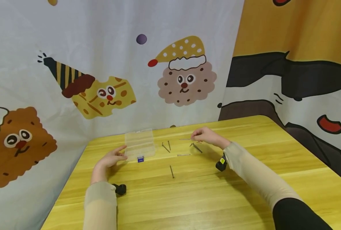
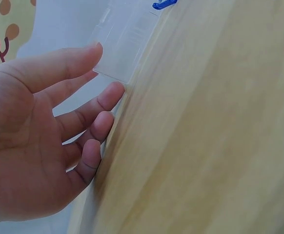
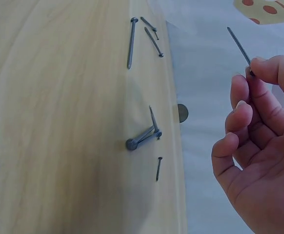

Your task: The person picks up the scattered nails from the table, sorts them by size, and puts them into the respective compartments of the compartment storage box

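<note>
Clear box [image 2: 122, 46] cut off at left-wrist view's top.

The head view looks forward, down over the surface [image 1: 216, 198]. Wrist views sit closer; head and right share nails [image 3: 131, 44].

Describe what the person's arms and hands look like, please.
Both sleeves are beige, the right turning black higher up. Each wrist carries a small black device, the right with a yellow mark. The left hand and right hand are bare.
</note>
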Demonstrator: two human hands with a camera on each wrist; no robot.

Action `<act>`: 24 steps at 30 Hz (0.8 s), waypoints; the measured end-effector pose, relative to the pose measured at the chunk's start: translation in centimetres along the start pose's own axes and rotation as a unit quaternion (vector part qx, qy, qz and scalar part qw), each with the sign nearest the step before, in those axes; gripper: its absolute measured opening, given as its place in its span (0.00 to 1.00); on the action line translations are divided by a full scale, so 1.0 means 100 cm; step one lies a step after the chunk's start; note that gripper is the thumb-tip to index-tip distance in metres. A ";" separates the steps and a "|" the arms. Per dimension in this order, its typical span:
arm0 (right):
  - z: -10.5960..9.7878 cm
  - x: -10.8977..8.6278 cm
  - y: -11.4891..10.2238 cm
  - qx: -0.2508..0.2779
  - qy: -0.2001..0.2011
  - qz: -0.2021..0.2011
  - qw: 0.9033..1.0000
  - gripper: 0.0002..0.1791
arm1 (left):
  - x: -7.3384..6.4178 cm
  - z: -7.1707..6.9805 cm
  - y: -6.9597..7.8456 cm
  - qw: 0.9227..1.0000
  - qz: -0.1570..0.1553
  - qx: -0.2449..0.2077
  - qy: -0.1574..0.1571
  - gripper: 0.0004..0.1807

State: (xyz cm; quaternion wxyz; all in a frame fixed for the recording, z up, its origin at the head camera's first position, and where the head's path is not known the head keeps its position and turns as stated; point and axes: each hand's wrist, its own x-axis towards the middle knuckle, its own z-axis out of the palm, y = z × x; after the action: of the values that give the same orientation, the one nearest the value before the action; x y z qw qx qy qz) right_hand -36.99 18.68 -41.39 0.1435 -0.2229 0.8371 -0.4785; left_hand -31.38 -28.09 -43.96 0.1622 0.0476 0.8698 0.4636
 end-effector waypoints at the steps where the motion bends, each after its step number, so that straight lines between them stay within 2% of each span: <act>1: 0.000 0.001 -0.001 -0.001 -0.001 0.000 1.000 0.18 | 0.000 0.000 0.000 1.000 -0.001 0.000 0.000 0.39; 12: 0.010 0.017 -0.017 -0.011 -0.008 -0.010 1.000 0.17 | 0.002 -0.001 0.000 1.000 0.000 -0.004 -0.007 0.39; 24: 0.038 0.044 -0.032 -0.011 -0.015 -0.034 0.999 0.14 | -0.002 -0.001 0.003 1.000 -0.004 0.003 -0.006 0.38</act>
State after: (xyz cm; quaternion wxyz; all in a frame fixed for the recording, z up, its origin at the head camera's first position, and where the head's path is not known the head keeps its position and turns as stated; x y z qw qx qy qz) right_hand -38.27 12.21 -40.68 0.1374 -0.2601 0.8322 -0.4700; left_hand -31.25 -28.02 -43.66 0.1688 0.0471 0.8706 0.4597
